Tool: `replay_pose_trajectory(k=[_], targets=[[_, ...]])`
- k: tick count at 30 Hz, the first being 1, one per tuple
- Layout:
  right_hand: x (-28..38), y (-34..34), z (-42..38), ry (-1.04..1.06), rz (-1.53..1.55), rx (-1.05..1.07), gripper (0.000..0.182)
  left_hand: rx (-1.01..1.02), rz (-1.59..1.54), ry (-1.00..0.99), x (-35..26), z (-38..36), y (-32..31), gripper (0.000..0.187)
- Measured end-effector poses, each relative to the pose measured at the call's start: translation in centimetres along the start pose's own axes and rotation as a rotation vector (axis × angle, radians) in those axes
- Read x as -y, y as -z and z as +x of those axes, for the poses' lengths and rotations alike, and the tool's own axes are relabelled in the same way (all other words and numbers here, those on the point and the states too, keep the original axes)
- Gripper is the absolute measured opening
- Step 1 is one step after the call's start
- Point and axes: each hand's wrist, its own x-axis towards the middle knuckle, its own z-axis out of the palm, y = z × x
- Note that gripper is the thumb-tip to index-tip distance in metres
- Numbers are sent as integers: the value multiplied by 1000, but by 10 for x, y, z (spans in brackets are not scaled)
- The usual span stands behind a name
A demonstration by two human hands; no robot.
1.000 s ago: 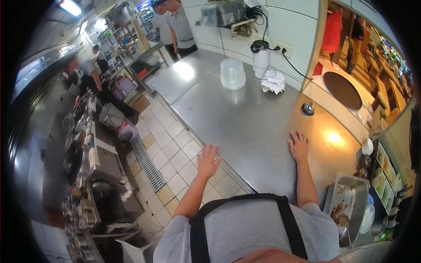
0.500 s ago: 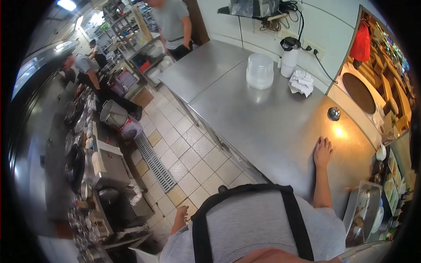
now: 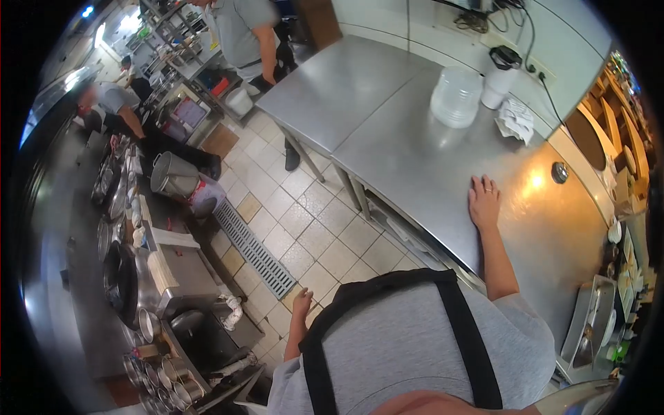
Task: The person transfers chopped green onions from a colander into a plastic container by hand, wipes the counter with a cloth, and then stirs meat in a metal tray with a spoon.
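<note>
My right hand (image 3: 483,201) lies flat, palm down, on the bare steel worktable (image 3: 408,159), fingers spread and a ring on one finger; it holds nothing. My left hand (image 3: 301,302) hangs low at my side above the tiled floor (image 3: 304,228), fingers loosely curled and empty, away from the table edge. A stack of clear plastic containers (image 3: 455,97), a white jug with a black lid (image 3: 500,77) and crumpled paper (image 3: 517,119) stand at the table's far side, well beyond my right hand. A small round metal bell (image 3: 559,172) sits to the right of that hand.
A floor drain grate (image 3: 254,249) runs along the aisle. On the left stands a cooking line with pots and metal cups (image 3: 131,242) and a metal bucket (image 3: 171,175). One person (image 3: 238,31) stands at the table's far end, another (image 3: 111,104) bends at the stove. A steel tray (image 3: 586,325) sits at right.
My left hand has come off the table edge and dropped to my side. My right hand has slid leftward along the table. The view has swung toward the aisle.
</note>
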Motion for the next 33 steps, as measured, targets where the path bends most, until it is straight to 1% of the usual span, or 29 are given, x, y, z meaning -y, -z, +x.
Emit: replay_pose_trajectory(k=[2, 4, 6, 9, 11, 12, 13, 14, 16, 17, 19, 20, 22, 23, 24, 26, 27, 28, 29, 30, 31, 32, 33], targets=[[-4, -5, 4, 10, 13, -14, 41, 8, -70, -48, -9, 18, 1, 55], [-6, -6, 6, 13, 10, -12, 41, 41, -56, -69, -15, 35, -2, 55], [2, -7, 7, -7, 1, -12, 41, 83, 56, -128, -19, 50, -7, 55], [11, -7, 13, -60, -82, -20, 41, 158, 123, -120, -21, 74, -16, 57], [16, -6, 17, -16, -41, -5, 42, 211, 198, -151, -17, 93, -23, 57], [15, -5, 17, -68, -58, -17, 42, 244, 244, -148, -13, 105, -25, 57], [15, -6, 25, -26, -38, -9, 42, 270, 292, -167, -23, 125, -28, 56], [19, -9, 23, 0, -9, 11, 41, 305, 327, -193, -29, 139, -25, 55], [23, -12, 26, -6, 49, 6, 41, 175, 395, -381, -73, 128, -17, 50], [25, -13, 25, -29, 45, 37, 42, 221, 433, -409, -80, 128, -11, 50], [28, -15, 26, -39, 41, 42, 44, 209, 93, -548, -113, 138, -6, 43], [26, -16, 27, -42, 44, 25, 45, 55, 272, -653, -165, 94, -7, 36], [24, -15, 27, -71, 72, 41, 46, -129, 288, -774, -196, 91, -24, 32], [22, -18, 27, -88, 110, 32, 46, -105, 240, -868, -218, 80, -32, 32], [21, -19, 24, -100, 154, 34, 46, -75, 253, -890, -241, 60, -39, 32], [15, -20, 21, -107, 221, 61, 45, -166, 361, -1335, -291, 15, -65, 35], [12, -19, 20, -126, 219, 55, 45, -129, 355, -1386, -309, -5, -81, 36], [10, -18, 17, -84, 263, 55, 45, -95, 347, -1435, -323, -23, -99, 37], [6, -16, 12, -37, 306, 57, 44, -87, 348, -1442, -334, -38, -118, 37], [1, -14, 7, -42, 302, 56, 44, -33, 375, -1511, -344, -52, -138, 37], [-5, -13, 1, 17, 328, 65, 43, 18, 399, -1575, -347, -65, -154, 37], [-13, -10, -4, 83, 351, 75, 41, 16, 389, -1571, -347, -75, -167, 37], [-24, -6, -9, 97, 339, 81, 41, -45, 498, -1592, -348, -84, -180, 39]])
